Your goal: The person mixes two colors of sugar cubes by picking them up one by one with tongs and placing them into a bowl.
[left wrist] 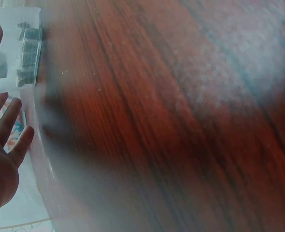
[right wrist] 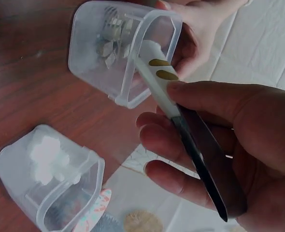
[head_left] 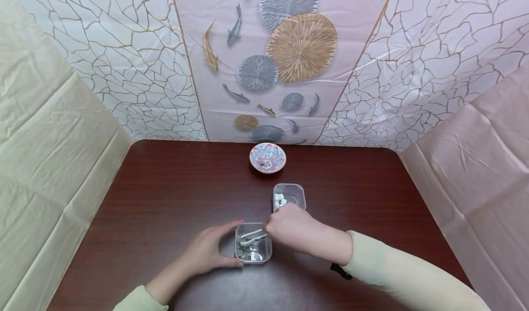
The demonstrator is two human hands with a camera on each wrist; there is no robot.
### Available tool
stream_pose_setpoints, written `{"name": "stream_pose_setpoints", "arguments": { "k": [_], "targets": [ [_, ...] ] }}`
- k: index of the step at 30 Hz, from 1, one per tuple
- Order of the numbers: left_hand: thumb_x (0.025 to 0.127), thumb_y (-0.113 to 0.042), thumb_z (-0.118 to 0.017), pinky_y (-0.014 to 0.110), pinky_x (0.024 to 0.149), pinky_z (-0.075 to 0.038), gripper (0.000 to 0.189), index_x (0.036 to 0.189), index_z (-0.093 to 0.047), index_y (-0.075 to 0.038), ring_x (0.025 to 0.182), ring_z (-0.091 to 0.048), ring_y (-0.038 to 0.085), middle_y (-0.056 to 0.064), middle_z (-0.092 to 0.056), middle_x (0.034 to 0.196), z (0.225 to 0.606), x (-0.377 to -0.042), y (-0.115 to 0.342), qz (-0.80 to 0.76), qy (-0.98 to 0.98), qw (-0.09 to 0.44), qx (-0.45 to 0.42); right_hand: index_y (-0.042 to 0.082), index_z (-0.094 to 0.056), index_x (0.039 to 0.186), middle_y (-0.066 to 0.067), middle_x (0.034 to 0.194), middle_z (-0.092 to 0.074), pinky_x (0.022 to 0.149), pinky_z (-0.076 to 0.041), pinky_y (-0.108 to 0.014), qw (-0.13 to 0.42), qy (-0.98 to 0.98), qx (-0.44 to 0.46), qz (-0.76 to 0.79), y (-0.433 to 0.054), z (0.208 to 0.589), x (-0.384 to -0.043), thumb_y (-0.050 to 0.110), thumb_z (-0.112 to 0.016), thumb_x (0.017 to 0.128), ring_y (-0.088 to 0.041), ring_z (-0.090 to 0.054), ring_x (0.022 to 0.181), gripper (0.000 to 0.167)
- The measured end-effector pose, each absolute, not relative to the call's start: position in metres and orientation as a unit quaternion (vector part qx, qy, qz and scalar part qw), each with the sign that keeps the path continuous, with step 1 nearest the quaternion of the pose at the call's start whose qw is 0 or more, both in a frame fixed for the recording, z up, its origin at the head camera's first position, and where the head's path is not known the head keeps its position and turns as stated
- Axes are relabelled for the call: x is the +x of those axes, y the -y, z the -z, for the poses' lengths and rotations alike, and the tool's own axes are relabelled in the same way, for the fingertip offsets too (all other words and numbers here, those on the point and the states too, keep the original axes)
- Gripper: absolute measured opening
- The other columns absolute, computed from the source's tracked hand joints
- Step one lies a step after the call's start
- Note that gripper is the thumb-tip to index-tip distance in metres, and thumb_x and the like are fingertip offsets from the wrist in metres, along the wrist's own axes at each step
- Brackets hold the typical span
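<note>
My right hand point(head_left: 291, 228) grips a pair of tweezers point(right wrist: 200, 159) with dark handles and white tips bearing gold ovals. The tips reach into a clear plastic container point(head_left: 270, 251) that holds several small greyish square pieces point(right wrist: 111, 46). Around the container's left side, my left hand point(head_left: 208, 249) holds it between thumb and fingers at opposite edges. In the left wrist view, the left hand's fingers point(left wrist: 9, 118) are spread along the container's side. Whether the tweezers have a piece between their tips I cannot tell.
Behind the right hand stands a second clear container point(head_left: 298, 192) with white pieces point(right wrist: 48, 159) in it. Farther back is a patterned bowl point(head_left: 274, 154) with a small dark piece point(head_left: 262, 163) inside. The dark wooden table point(head_left: 165, 187) meets fabric walls at the back and sides.
</note>
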State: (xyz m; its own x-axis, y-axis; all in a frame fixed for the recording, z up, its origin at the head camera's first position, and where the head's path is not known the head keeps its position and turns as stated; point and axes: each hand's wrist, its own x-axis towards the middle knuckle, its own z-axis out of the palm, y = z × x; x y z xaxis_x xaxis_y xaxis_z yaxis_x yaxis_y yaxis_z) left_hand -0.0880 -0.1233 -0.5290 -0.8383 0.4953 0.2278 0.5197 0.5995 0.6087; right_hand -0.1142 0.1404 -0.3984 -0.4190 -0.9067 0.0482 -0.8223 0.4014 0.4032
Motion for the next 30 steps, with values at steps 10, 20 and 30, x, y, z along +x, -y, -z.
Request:
{"name": "stream_pose_setpoints", "arguments": {
  "k": [10,20,30],
  "targets": [
    [0.069,-0.049,-0.099,0.052,0.102,-0.057,0.099,0.153,-0.059,-0.015,0.122,-0.071,0.031,0.007,-0.071,0.141,0.529,-0.088,0.123,0.349,0.894,0.011,-0.280,0.026,-0.071,0.081,0.012,0.068,-0.067,0.044,-0.046,-0.032,0.107,0.850,0.505,0.106,-0.165,0.376,-0.120,0.021,-0.087,0.082,-0.013,-0.063,0.058,0.017],
    [0.069,-0.048,-0.099,0.052,0.103,-0.057,0.098,0.152,-0.060,-0.014,0.124,-0.070,0.030,0.006,-0.070,0.142,0.526,-0.088,0.124,0.356,0.891,0.011,-0.282,0.021,-0.072,0.091,0.012,0.076,-0.073,0.048,-0.050,-0.033,0.141,0.847,0.512,0.022,-0.189,0.354,-0.131,0.022,-0.090,0.083,-0.013,-0.069,0.066,0.020],
    [0.070,-0.051,-0.098,0.051,0.103,-0.057,0.097,0.152,-0.060,-0.016,0.125,-0.070,0.028,0.003,-0.070,0.143,0.529,-0.088,0.124,0.350,0.894,0.010,-0.280,0.015,-0.082,0.107,0.005,0.087,-0.077,0.055,-0.054,-0.036,0.130,0.867,0.480,-0.024,-0.204,0.342,-0.153,0.013,-0.089,0.084,-0.014,-0.072,0.074,0.024]
  ]
}}
